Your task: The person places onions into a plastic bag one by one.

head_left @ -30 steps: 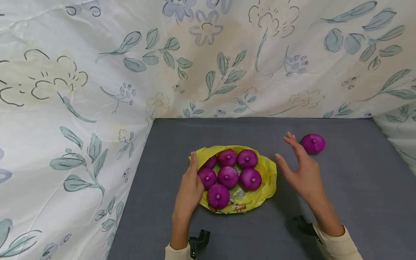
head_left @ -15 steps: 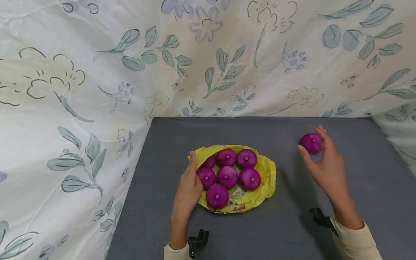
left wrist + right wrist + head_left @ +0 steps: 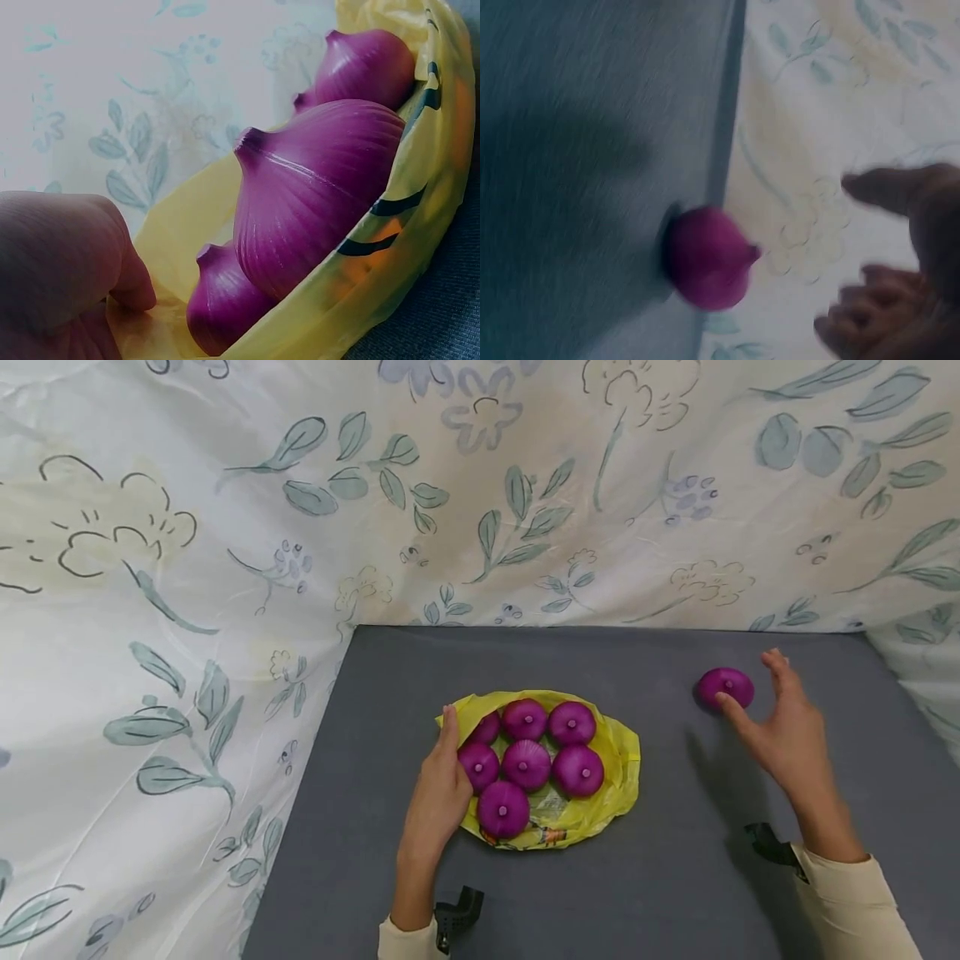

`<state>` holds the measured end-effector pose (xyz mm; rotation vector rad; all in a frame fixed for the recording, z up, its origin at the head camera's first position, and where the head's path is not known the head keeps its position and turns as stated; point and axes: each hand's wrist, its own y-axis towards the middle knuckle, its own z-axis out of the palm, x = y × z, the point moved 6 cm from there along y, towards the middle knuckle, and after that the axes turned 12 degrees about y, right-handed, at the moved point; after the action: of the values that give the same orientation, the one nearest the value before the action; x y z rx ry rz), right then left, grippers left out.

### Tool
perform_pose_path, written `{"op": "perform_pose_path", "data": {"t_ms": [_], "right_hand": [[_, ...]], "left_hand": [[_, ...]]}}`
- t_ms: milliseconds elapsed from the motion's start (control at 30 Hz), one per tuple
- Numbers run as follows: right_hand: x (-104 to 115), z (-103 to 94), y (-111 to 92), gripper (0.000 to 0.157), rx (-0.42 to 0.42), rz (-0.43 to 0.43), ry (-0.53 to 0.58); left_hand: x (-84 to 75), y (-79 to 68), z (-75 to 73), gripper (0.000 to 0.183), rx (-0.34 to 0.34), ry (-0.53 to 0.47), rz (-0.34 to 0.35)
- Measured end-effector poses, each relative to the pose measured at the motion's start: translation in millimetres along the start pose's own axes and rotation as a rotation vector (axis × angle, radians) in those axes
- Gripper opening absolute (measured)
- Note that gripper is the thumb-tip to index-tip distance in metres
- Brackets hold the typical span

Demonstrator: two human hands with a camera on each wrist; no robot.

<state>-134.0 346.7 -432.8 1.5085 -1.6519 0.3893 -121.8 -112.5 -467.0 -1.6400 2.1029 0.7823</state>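
Note:
A yellow plastic bag (image 3: 621,760) with its mouth spread wide holds several glossy purple onions (image 3: 527,765). At the bag's left rim my left hand (image 3: 437,793) grips the plastic; in the left wrist view the thumb (image 3: 135,281) lies inside the rim, close to the onions. One lone onion (image 3: 731,685) sits on the table at the back right. My right hand (image 3: 795,747) hovers just right of it, fingers spread and holding nothing. In the right wrist view a gap shows between this onion (image 3: 709,259) and the blurred right hand (image 3: 922,255).
The dark grey cloth-covered table (image 3: 600,902) meets a floral curtain (image 3: 637,552) along its back edge. More of that curtain hangs at the left and right sides. Black camera mounts (image 3: 459,914) sit at both wrists.
My right hand has moved rightward from beside the bag, past the front of the lone onion to its right side. The left hand and the bag have stayed in place.

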Motion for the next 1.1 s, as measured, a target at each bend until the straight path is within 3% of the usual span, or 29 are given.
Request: {"op": "perform_pose_path", "data": {"t_ms": [233,500,700,967,1100], "right_hand": [[-19,5.0,22,0.088,0.245,-0.131,-0.061],[-53,2.5,41,0.102,0.417,0.011,-0.070],[-69,7.2,38,0.104,0.430,0.040,-0.045],[-80,15.0,40,0.095,0.357,-0.059,-0.081],[-80,15.3,39,0.089,0.308,-0.067,-0.100]], "left_hand": [[-1.8,2.8,-1.6,0.076,0.013,0.005,0.004],[-0.6,1.5,-4.8,0.078,0.015,0.002,0.002],[0.8,0.1,-6.5,0.078,0.015,-0.001,0.000],[0.9,0.8,-6.4,0.077,0.020,-0.001,-0.007],[1.7,1.5,-6.3,0.077,0.008,-0.003,0.001]]}}
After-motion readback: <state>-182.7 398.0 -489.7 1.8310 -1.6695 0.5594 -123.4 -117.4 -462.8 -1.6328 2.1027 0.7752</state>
